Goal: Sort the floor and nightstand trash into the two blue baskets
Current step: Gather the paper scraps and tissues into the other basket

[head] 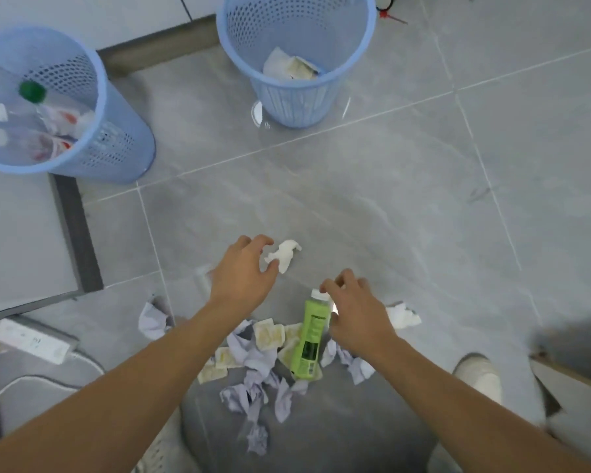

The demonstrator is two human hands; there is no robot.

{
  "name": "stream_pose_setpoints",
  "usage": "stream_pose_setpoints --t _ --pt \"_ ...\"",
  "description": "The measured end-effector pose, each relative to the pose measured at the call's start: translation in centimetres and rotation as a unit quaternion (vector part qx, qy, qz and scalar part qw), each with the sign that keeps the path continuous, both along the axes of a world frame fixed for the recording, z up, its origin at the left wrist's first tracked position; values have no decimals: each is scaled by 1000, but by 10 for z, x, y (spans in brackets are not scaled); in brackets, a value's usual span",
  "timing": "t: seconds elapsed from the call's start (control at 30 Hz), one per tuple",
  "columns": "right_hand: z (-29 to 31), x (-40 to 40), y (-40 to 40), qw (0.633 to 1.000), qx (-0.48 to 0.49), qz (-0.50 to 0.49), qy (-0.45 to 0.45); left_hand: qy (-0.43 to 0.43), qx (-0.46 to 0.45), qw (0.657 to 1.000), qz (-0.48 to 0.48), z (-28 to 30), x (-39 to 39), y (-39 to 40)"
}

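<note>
Two blue baskets stand on the grey tile floor. The left basket holds plastic bottles, one with a green cap. The far basket holds white paper and a yellowish packet. My left hand hovers with fingers spread right beside a crumpled white tissue. My right hand is open above the white cap of a green bottle that lies on the floor. Around the bottle lie crumpled pale paper and yellowish square packets. Another white tissue lies to the right.
A white power strip with its cable lies at the left by a dark door threshold. My white shoe stands at the right, next to a wooden furniture edge.
</note>
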State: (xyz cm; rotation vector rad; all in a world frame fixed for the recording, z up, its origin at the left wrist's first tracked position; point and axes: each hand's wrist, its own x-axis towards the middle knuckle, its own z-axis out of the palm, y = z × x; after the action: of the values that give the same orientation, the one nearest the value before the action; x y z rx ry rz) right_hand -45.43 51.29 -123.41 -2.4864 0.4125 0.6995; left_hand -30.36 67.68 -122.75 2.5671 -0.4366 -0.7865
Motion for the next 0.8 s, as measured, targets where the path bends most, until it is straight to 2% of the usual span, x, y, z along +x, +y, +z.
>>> stream_pose_setpoints --t 0.13,0.27,0.4,0.47,0.57,0.63,0.73,0.8 --pt "-36 -14 13 980 -42 196 -2 21 35 999 -25 -52 -1 -12" --pt "-74 -21 17 948 -30 314 -33 14 89 993 -77 -96 -5 -23" --pt "-88 -16 18 939 -59 337 -43 -39 71 987 -141 -125 -7 -22" --pt "-90 -17 15 942 -72 323 -50 -37 45 989 -135 -124 -5 -17" --pt "-76 -18 6 956 -50 286 -31 -26 -21 998 -55 -87 5 -14" --pt "-55 -16 -1 970 -44 240 -7 -58 -86 995 -4 -46 20 -22" --pt "-16 -15 -9 987 -18 157 8 -114 -224 966 53 36 64 -58" --pt "12 -16 -11 992 -2 122 -7 -149 -284 945 68 82 103 -92"
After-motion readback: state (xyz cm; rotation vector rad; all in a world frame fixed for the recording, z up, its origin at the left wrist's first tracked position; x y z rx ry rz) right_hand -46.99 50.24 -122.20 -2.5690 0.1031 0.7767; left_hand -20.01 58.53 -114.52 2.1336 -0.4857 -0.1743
